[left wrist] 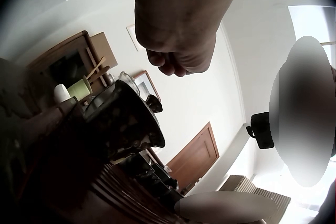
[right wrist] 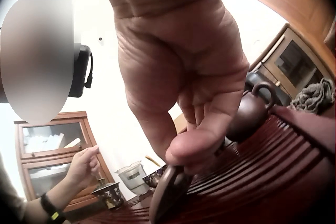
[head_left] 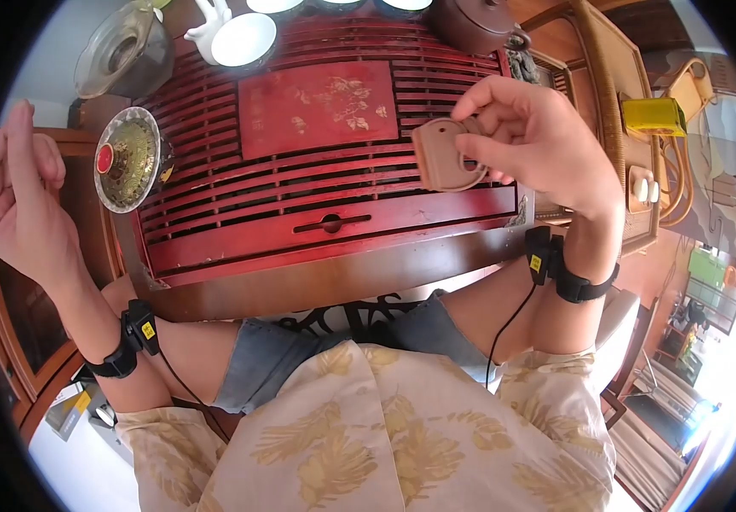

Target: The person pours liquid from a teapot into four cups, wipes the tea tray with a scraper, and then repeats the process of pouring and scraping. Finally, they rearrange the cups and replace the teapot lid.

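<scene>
A flat brown clay lid (head_left: pixel 446 158) with a small hole in it is pinched between the thumb and fingers of my right hand (head_left: pixel 534 141). It tilts over the right part of the red slatted tea tray (head_left: pixel 317 175). Seen from the right wrist, the lid (right wrist: pixel 169 195) stands nearly on edge under the fingertips. My left hand (head_left: pixel 31 200) is raised off the tray's left side, fingers loosely bent, holding nothing. Nearest to it is a patterned lidded tea bowl (head_left: pixel 129 160) with a red knob, which also shows dark in the left wrist view.
A brown clay teapot (head_left: pixel 470 24) stands at the tray's back right. White cups (head_left: pixel 244 40) line the back, beside a white figurine (head_left: pixel 208 32). At the back left is a clear glass vessel (head_left: pixel 125 51). A wicker shelf (head_left: pixel 602 94) borders the right side.
</scene>
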The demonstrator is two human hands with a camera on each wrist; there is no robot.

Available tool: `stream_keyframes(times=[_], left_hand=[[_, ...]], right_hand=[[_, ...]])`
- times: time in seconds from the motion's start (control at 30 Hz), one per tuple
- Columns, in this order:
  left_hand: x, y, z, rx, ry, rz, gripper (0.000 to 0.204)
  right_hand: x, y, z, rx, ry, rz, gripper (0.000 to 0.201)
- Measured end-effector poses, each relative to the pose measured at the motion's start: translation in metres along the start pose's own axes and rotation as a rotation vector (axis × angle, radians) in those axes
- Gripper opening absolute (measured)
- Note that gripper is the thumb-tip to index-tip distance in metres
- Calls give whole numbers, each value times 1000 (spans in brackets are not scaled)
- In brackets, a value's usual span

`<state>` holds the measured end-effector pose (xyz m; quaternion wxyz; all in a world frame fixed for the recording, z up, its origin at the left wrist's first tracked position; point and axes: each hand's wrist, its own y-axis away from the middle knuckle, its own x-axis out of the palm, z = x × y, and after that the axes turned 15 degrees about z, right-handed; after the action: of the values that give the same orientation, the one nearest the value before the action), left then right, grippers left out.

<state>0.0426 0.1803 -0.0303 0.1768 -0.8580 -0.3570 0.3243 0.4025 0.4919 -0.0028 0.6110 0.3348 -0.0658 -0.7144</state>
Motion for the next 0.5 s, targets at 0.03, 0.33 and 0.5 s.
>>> stream_keyframes(times=[0.03,0.33,0.5], left_hand=[[0,0,0,0,-3,-2,25],[-1,-2,-1,-36,-8,-21,24],[9,-4,-9,-27,-44,-34,23]], right_hand=[[-3,2,-4,-25,22,-17,20],[7,-7,-7,-395,34,-93,29],[33,-27,7,-696,328,-92,21]])
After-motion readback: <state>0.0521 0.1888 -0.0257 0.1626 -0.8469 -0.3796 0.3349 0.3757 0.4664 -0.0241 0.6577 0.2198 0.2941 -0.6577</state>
